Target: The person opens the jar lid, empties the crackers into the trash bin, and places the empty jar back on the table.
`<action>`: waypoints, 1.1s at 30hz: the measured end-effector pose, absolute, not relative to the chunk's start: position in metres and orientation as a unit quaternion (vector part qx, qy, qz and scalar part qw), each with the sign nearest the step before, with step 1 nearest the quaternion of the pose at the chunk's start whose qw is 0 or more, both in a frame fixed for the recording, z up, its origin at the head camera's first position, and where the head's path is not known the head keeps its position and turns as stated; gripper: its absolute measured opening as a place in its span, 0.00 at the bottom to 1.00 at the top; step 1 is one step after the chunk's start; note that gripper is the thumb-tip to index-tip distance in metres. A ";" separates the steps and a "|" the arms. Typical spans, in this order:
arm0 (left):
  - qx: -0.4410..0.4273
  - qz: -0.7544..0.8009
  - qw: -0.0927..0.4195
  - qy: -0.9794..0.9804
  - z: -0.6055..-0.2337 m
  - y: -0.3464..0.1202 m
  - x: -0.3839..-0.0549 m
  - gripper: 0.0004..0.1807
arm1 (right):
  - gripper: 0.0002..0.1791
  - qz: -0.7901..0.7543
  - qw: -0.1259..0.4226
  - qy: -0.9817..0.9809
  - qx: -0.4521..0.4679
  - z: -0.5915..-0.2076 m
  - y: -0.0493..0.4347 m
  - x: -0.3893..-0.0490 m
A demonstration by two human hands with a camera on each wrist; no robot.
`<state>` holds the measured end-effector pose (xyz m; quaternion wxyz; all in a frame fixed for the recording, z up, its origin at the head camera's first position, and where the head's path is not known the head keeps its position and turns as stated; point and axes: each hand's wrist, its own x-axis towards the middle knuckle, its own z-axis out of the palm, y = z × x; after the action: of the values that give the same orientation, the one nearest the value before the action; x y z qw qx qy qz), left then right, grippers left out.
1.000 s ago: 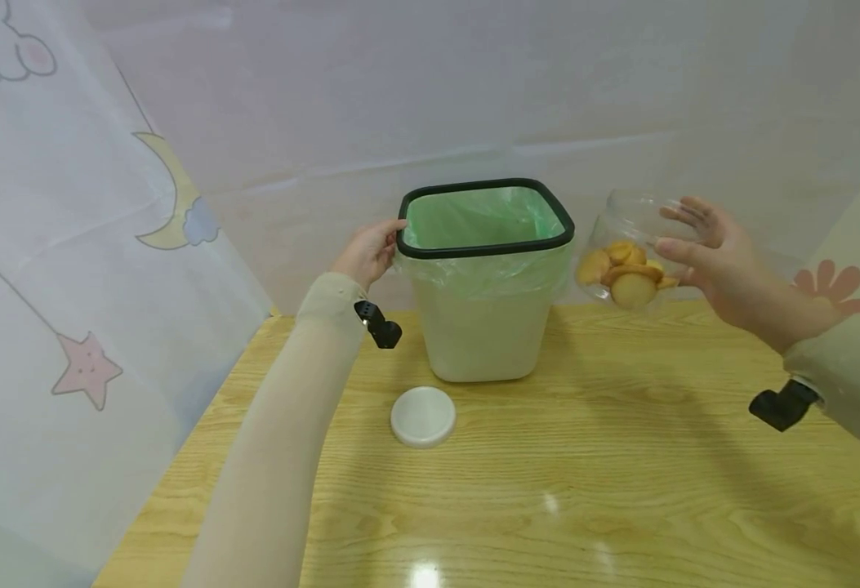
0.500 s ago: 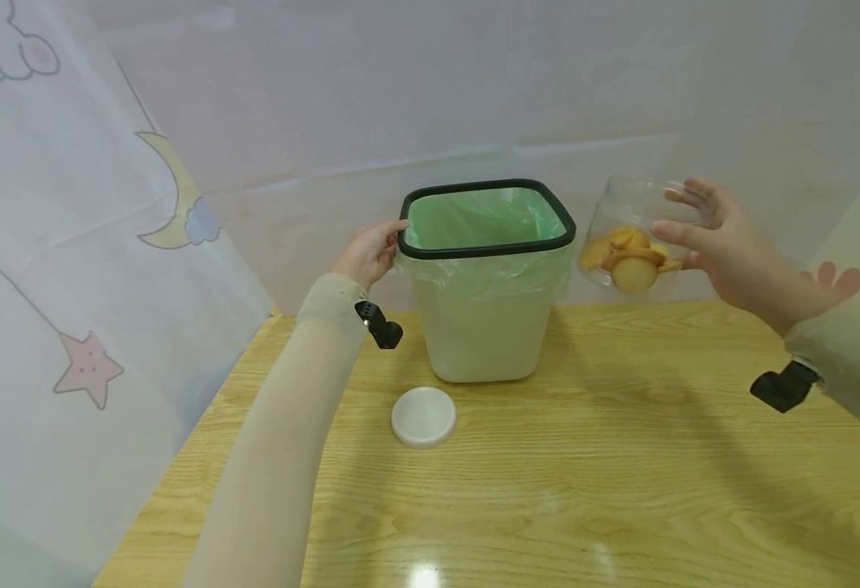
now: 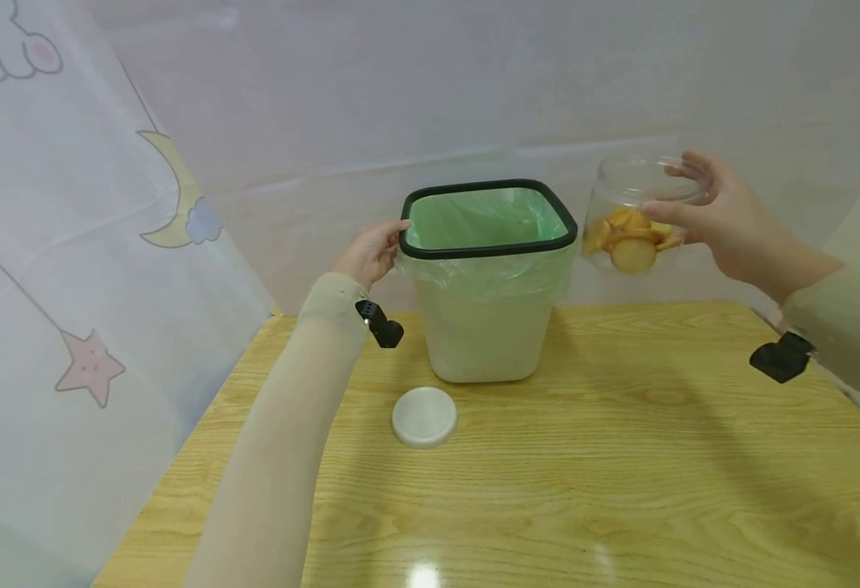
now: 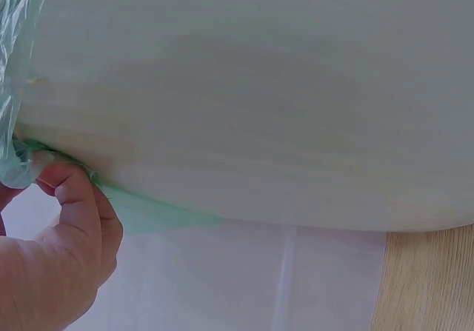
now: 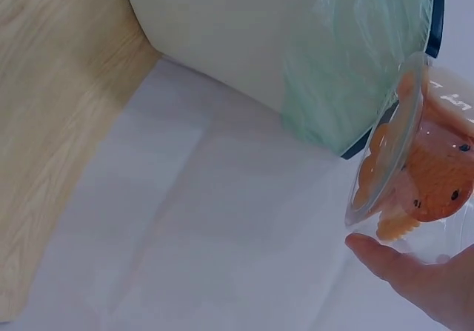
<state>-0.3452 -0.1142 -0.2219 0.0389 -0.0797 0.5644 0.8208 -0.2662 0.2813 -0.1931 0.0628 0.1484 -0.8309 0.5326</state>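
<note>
A white trash bin (image 3: 484,335) stands on the table, with a black rim (image 3: 488,250) and a thin green bag (image 3: 466,220) folded over its edge. My left hand (image 3: 371,253) grips the bin's left rim; in the left wrist view its curled fingers (image 4: 78,201) are at the gathered bag below the rim. To the right of the bin, my right hand (image 3: 724,220) holds a clear plastic jar (image 3: 609,192) in the air, thumb and fingers around its upper part. Several yellow-orange cookies (image 3: 631,245) lie inside the jar, which has no lid on it.
A round white lid (image 3: 424,417) lies flat on the wooden table (image 3: 562,490) in front of the bin. A pale cloth backdrop (image 3: 341,106) with a moon and a star hangs behind and to the left.
My right hand has raised the jar higher beside the bin. My left hand stays on the rim, and the bin and lid have not moved.
</note>
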 end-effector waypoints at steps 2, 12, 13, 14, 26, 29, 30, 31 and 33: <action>-0.079 0.820 0.039 0.565 -0.222 -0.114 -0.345 0.03 | 0.48 0.527 0.060 -0.835 0.149 -0.190 0.281 -0.269; -0.075 0.821 0.044 0.565 -0.222 -0.112 -0.345 0.02 | 0.51 0.483 0.072 -0.860 0.148 -0.174 0.276 -0.279; -0.077 0.821 0.043 0.564 -0.222 -0.112 -0.345 0.01 | 0.51 0.472 0.077 -0.866 0.148 -0.173 0.276 -0.280; -0.078 0.820 0.043 0.566 -0.222 -0.112 -0.345 0.01 | 0.52 0.461 0.079 -0.871 0.150 -0.171 0.275 -0.281; -0.089 0.806 0.040 0.583 -0.221 -0.110 -0.345 0.07 | 0.58 0.353 0.095 -0.913 0.185 -0.145 0.253 -0.295; -0.094 0.809 0.041 0.579 -0.221 -0.110 -0.345 0.06 | 0.60 0.333 0.090 -0.918 0.194 -0.141 0.245 -0.299; -0.095 0.811 0.042 0.575 -0.221 -0.110 -0.345 0.06 | 0.60 0.327 0.090 -0.919 0.198 -0.140 0.243 -0.300; -0.096 0.813 0.042 0.572 -0.222 -0.110 -0.345 0.06 | 0.60 0.323 0.090 -0.920 0.202 -0.140 0.241 -0.302; -0.097 0.817 0.042 0.567 -0.222 -0.109 -0.344 0.05 | 0.60 0.310 0.092 -0.922 0.213 -0.139 0.237 -0.304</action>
<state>-0.3441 -0.1092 -0.2219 0.0421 -0.0966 0.5667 0.8172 -0.3038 0.2366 -0.1385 0.0918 0.2127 -0.9221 0.3099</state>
